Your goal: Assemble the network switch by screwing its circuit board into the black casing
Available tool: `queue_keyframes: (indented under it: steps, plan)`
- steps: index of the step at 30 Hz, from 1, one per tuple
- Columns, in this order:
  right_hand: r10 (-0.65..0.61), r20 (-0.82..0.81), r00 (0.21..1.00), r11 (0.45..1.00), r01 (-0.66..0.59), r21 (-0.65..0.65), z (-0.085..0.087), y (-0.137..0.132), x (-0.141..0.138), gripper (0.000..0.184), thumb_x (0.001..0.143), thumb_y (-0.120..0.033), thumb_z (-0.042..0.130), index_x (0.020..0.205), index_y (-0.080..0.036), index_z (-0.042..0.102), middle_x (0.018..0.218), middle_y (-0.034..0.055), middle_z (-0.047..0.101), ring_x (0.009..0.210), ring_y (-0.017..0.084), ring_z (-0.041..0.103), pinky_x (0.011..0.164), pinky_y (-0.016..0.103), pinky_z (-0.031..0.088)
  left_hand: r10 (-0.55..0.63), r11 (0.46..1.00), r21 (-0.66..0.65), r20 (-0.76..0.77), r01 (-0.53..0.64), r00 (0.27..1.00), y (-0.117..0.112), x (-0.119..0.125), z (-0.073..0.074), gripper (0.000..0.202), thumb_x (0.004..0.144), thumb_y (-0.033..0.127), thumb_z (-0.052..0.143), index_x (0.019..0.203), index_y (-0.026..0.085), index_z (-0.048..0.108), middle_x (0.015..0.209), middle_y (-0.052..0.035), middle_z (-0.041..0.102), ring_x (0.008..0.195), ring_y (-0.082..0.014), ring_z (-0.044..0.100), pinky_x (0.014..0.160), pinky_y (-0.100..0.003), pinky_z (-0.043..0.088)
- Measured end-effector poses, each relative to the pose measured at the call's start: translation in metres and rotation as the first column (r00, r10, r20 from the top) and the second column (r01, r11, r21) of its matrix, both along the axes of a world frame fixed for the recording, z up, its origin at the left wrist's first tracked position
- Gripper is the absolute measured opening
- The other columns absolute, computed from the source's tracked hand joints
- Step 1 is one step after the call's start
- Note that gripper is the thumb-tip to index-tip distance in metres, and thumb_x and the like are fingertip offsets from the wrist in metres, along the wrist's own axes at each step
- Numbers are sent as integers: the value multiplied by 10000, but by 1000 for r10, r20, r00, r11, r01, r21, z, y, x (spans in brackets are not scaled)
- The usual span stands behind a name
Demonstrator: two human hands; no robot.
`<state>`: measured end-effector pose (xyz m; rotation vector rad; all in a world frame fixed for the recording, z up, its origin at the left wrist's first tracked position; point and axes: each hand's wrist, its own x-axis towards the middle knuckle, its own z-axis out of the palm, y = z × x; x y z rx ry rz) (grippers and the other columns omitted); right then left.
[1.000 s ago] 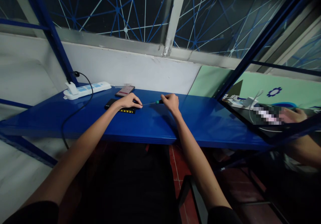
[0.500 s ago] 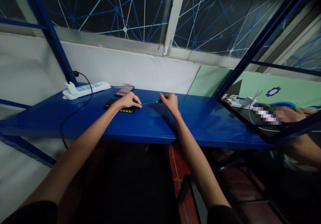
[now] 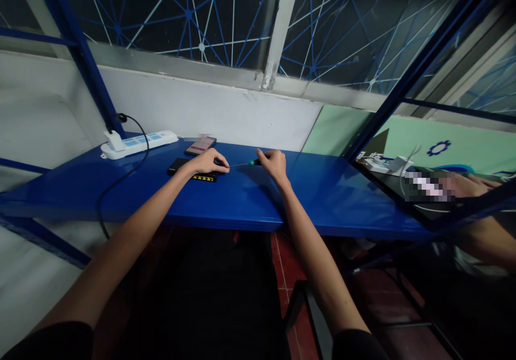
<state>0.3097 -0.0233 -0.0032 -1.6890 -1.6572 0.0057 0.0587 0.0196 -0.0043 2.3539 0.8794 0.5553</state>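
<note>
My right hand (image 3: 274, 162) is closed around the dark handle of a screwdriver (image 3: 252, 163) with a green collar, its thin shaft pointing left. At the shaft's far end, the thumb and fingertips of my left hand (image 3: 206, 161) are pinched together; whether they grip the tip itself or some small part there is too small to tell. Partly beneath my left hand lies a black network switch (image 3: 177, 165), with a row of yellow ports along its near side. Its middle is covered by the hand. Both hands are just over the blue table (image 3: 226, 201).
Behind the switch lies a phone (image 3: 200, 145). A white power strip (image 3: 141, 144) sits at the back left, and a black cable (image 3: 121, 184) runs over the table's front edge. Blue frame posts flank the table. At far right is another person's hand (image 3: 470, 185).
My left fingertips and the screwdriver have shifted very slightly to the right. Otherwise the hands and the network switch look the same.
</note>
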Motion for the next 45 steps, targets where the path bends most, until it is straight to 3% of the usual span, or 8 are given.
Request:
queue_keyframes:
  steps: [20,33,45]
  plan:
    - [-12,26,1000,1000,12,1,-1,0,0,524,880,-548,463,548,-173,618,520,53,585,559,143,508,528,271,214,56,998,18,38,-57,998,2,0,-1,246,678,415,752,773,190,775,815,-91,746,759,-211,640,694,-323,456]
    - [-31,140,990,999,25,47,3,-7,-5,512,915,-534,444,612,-177,650,559,51,603,604,155,569,542,262,223,77,997,11,-26,-77,997,4,0,-3,308,688,447,720,829,179,776,875,-120,729,836,-241,628,767,-363,442]
    - [-21,136,990,994,7,108,0,-5,-5,520,914,-525,451,581,-170,632,521,41,573,561,147,545,532,262,210,77,996,33,23,-78,997,2,2,-3,295,647,430,750,720,145,726,754,-99,710,686,-181,603,613,-287,426]
